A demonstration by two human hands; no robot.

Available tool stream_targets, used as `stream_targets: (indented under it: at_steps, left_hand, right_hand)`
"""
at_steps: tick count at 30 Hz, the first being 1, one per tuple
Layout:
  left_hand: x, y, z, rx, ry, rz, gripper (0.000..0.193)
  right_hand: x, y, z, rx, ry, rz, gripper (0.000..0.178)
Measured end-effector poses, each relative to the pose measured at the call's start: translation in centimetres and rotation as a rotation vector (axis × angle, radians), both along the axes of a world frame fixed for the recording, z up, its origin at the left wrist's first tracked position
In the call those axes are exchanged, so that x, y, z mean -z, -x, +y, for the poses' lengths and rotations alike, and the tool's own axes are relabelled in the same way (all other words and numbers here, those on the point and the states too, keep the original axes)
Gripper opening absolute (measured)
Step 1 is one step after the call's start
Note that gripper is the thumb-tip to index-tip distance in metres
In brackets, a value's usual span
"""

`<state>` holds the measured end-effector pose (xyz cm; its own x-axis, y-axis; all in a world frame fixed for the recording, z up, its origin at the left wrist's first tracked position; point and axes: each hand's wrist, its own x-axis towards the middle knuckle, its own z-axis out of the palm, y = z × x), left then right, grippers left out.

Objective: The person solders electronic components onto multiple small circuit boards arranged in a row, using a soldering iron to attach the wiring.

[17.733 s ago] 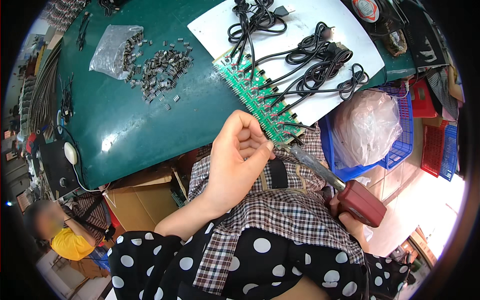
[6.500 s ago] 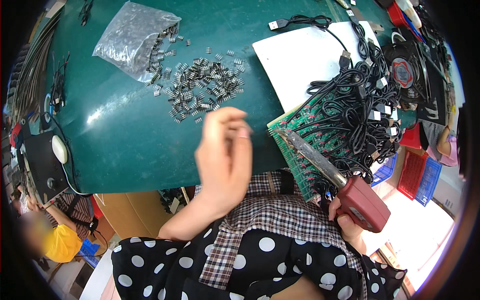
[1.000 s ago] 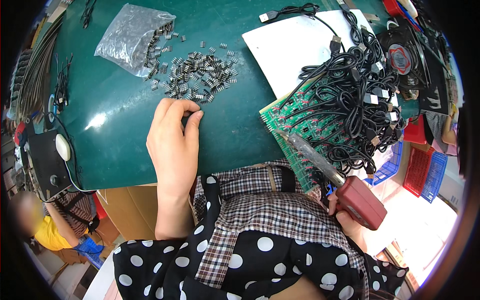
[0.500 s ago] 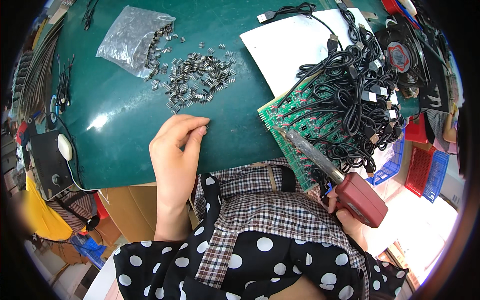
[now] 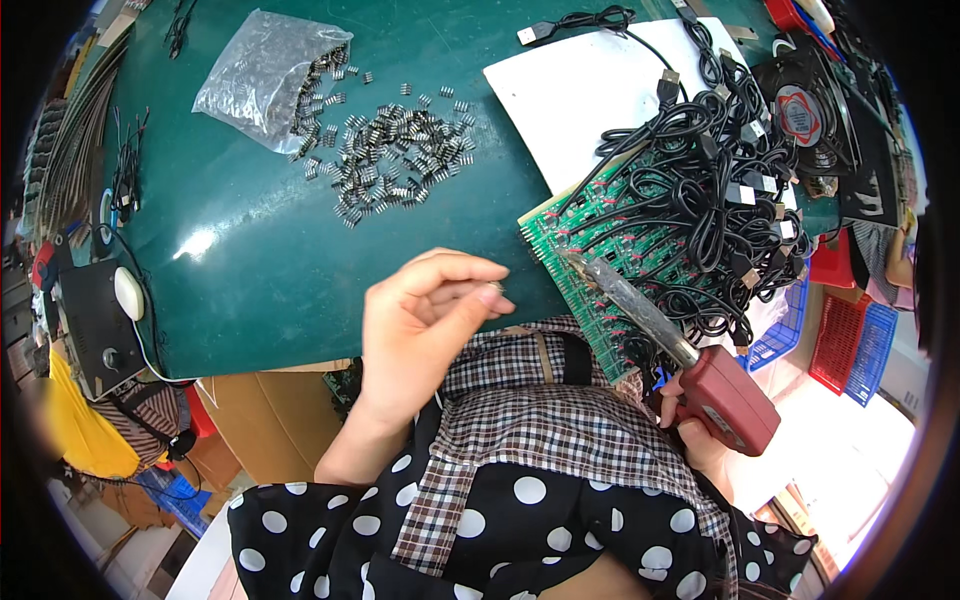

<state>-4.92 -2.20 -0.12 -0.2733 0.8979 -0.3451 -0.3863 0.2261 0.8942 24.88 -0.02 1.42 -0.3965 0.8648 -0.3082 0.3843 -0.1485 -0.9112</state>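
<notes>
My left hand (image 5: 420, 315) is over the near edge of the green table, thumb and fingertips pinched on a tiny pin header (image 5: 496, 287), mostly hidden. In my right hand (image 5: 702, 442) is a soldering iron (image 5: 728, 402) with a dark red, gun-shaped handle. Its tip points up and left, over the left part of a green circuit board panel (image 5: 548, 232). Black USB cables (image 5: 700, 215) lie coiled across that panel. Beyond my left hand is a loose heap of small black pin headers (image 5: 395, 155) with metal pins.
A clear plastic bag (image 5: 262, 85) spills more headers at the far left. Beneath the cables lies a white board (image 5: 560, 90). A round black fan (image 5: 805, 110) stands at the far right. On the left are a black box with a knob (image 5: 100, 330) and a white computer mouse (image 5: 129, 294).
My left hand has moved right and slightly nearer to me, from below the heap toward the circuit boards, still pinching the header. My right hand and the soldering iron have barely shifted.
</notes>
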Motion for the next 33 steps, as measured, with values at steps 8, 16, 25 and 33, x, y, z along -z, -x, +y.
stream_targets:
  at_steps: [8,16,25,33]
  left_hand:
    - [-0.6,-3.1,1.4,-0.079,0.036,0.007,0.011]
    - [0.5,-3.4,1.2,-0.128,-0.035,-0.025,0.012]
    - [0.5,-3.6,1.8,-0.148,-0.075,-0.059,0.024]
    - [0.6,-3.4,1.9,-0.132,-0.089,-0.046,0.025]
  right_hand:
    - [-0.4,-0.2,0.4,-0.050,-0.055,-0.046,0.050]
    - [-1.5,1.2,1.0,0.051,0.227,0.285,0.032]
    - [-0.2,-0.4,0.1,-0.198,-0.172,-0.332,0.026]
    - [-0.3,-0.1,0.1,-0.046,0.049,-0.068,0.039]
